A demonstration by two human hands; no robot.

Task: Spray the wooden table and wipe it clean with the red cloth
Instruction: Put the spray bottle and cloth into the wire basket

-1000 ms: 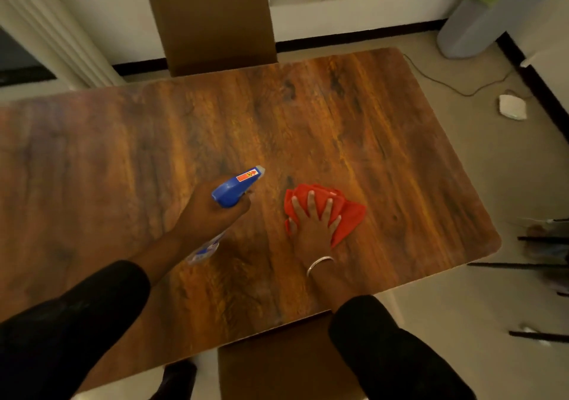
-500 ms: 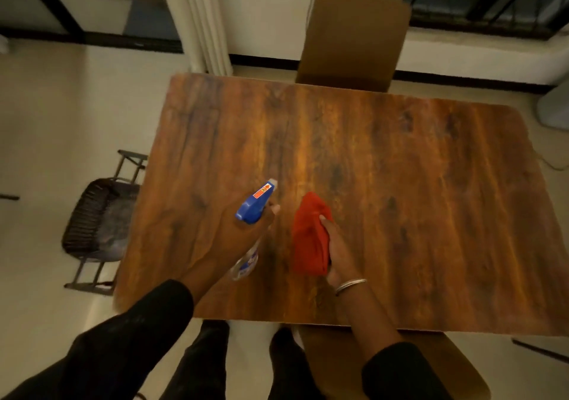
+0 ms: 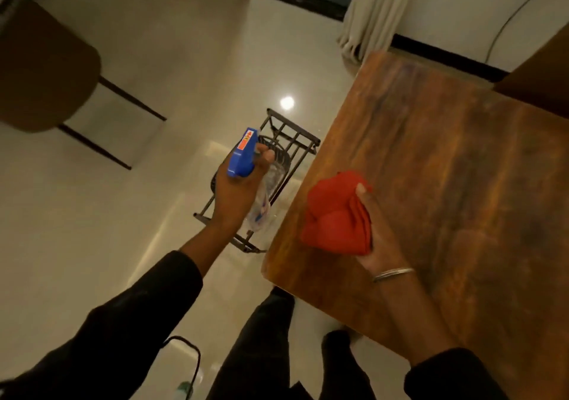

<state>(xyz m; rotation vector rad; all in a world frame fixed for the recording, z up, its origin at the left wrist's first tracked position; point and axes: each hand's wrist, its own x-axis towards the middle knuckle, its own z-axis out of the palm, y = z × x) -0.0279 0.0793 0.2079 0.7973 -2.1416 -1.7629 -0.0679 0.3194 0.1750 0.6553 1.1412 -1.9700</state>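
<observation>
The wooden table [image 3: 446, 159] fills the right side of the view, its left edge running down the middle. My right hand [image 3: 374, 236] grips the bunched red cloth [image 3: 334, 215] and holds it over the table near that left edge. My left hand [image 3: 237, 187] is off the table, out over the floor. It holds a clear spray bottle [image 3: 261, 202] with a blue trigger head [image 3: 243, 153] pointing away from me.
A dark wire basket stand [image 3: 277, 153] sits on the glossy floor right beside the table's left edge, under the bottle. A brown chair [image 3: 40, 70] stands at far left, another at upper right [image 3: 542, 76]. A curtain [image 3: 372, 8] hangs behind. A black cable [image 3: 187, 353] lies near my feet.
The view has swung left, so the table now sits on the right. My left hand with the bottle has moved off the table over the floor. The cloth went from spread flat to bunched.
</observation>
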